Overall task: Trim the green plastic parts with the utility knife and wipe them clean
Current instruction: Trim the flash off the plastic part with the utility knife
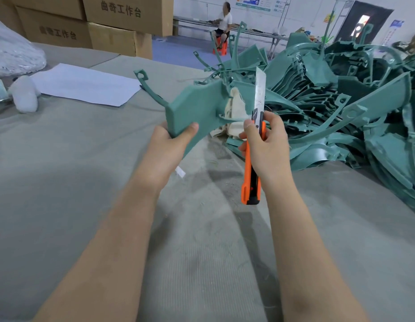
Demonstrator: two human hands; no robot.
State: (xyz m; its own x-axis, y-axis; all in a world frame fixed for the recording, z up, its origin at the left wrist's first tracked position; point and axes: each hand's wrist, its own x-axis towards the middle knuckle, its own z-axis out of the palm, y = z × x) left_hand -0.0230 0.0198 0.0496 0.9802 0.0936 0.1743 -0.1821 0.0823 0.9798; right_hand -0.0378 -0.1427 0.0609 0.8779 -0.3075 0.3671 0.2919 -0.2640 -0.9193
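Green plastic part (197, 108) in our left hand (169, 145), utility knife (254, 145) gripped in our right hand (267, 140); trimming comes next, so we must bring blade to edge.

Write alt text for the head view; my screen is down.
A person's left hand grips a green plastic part above a grey table while the right hand holds an orange utility knife, its long blade extended upward just right of the part. A beige cloth and a large pile of green parts lie behind them.
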